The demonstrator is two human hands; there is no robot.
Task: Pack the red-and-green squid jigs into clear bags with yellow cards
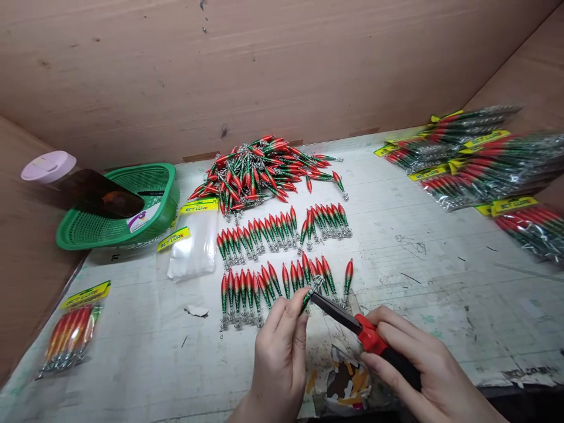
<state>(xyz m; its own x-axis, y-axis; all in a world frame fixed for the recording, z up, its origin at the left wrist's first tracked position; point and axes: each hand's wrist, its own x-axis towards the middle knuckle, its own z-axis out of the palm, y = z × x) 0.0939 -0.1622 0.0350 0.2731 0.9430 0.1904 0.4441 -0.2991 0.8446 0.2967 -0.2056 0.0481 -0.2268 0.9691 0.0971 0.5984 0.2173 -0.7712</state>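
My left hand point(282, 346) pinches a red and green fishing lure point(307, 301), its hooked end pointing up and away. My right hand point(405, 352) is wrapped around long-nose pliers point(368, 335) with red and black handles. The plier jaws touch the hooks of the held lure; whether they grip a prong I cannot tell. Just beyond my hands, two rows of lures lie side by side, a front row point(251, 291) and a back row point(258, 235), hooks toward me. Behind them is a heap of loose lures point(255, 173).
Bagged lures point(476, 164) are piled at the right. A green basket point(171, 200) at the left has a dark bottle with a pink lid point(49, 167) leaning in it. Clear bags point(194, 252) lie beside it, and a packed bag of lures point(73, 335) lies front left. Wooden walls point(282, 76) enclose the table.
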